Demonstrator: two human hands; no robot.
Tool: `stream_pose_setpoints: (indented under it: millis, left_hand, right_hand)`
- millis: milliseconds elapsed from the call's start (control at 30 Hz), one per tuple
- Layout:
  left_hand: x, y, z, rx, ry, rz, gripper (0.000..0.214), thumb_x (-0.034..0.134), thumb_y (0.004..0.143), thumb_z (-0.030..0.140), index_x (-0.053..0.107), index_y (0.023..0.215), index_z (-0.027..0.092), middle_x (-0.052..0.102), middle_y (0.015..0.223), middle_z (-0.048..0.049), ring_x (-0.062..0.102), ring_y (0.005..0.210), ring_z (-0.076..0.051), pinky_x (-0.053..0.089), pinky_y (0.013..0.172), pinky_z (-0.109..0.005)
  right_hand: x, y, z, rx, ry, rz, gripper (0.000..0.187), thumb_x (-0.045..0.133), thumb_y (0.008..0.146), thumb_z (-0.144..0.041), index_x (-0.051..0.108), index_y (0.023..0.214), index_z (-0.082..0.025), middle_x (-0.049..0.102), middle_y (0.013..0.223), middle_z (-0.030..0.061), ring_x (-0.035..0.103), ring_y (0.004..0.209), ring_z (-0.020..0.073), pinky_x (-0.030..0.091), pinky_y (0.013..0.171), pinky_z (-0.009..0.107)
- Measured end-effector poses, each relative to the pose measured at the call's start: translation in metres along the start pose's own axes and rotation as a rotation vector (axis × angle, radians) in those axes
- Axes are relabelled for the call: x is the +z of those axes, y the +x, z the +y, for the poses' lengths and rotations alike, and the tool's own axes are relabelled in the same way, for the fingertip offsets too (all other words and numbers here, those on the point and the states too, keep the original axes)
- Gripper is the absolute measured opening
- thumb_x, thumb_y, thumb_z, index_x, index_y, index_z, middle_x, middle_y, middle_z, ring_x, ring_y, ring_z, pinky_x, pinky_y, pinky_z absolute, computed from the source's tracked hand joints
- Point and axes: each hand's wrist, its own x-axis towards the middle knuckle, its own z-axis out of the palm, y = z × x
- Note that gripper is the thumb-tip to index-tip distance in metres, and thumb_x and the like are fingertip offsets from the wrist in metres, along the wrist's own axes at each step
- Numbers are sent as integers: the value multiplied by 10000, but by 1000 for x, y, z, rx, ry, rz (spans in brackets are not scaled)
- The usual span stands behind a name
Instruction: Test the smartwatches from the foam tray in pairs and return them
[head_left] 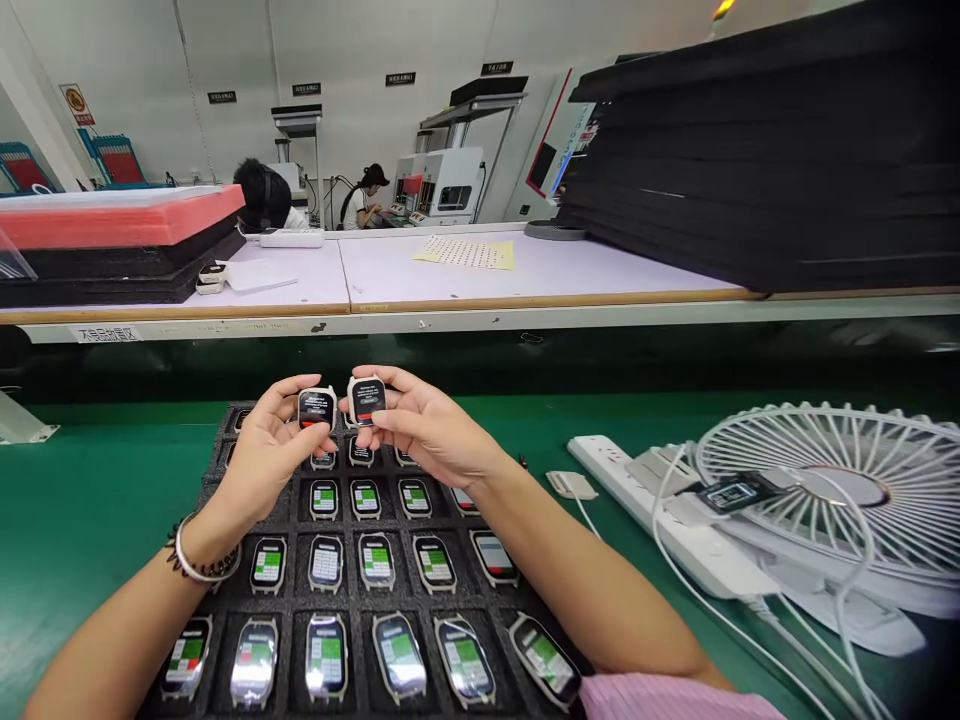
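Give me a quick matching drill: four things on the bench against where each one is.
Things:
1. watch with red bar on its screen
2. white fan
3. power strip
4. foam tray

Places:
A. lying flat, far right of the green bench
B. under both hands, full of watches
C. held in the right hand
D. between tray and fan

Pairs: 1-C, 2-A, 3-D, 4-B

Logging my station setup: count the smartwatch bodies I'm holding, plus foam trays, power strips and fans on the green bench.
Smartwatch bodies held: 2
Black foam tray: 1
White power strip: 1
White fan: 1
Total: 5
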Motion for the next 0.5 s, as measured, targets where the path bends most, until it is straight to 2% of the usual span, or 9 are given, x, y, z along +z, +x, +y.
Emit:
stream_pose_setpoints:
  millis: [200,333,500]
  left_hand:
    - [1,-2,-2,16,-26,-43,518,785,786,253,574,1257,205,675,1115,-59,737,743,-151,633,774,-310]
    - [2,-3,1,-7,-23,-28,479,755,787,258,592,1233,190,690,1084,-56,745,725,-165,645,761,-326]
    - [3,-4,3,-54,-33,-36,469,769,783,314,609,1203,177,701,1058,-61,760,730,-209,660,740,-361]
  right_hand:
    - [1,1,2,-20,12,11,476,699,736,-99,588,1188,-198,695,914,7,702,751,150,558,699,245]
    - [0,3,4,-24,-6,23,422,737,765,-152,600,1161,-201,687,942,16,696,732,154,560,673,258]
    - [0,4,8,-34,-11,49,410,843,786,-256,611,1118,-193,680,940,16,651,638,113,538,595,219]
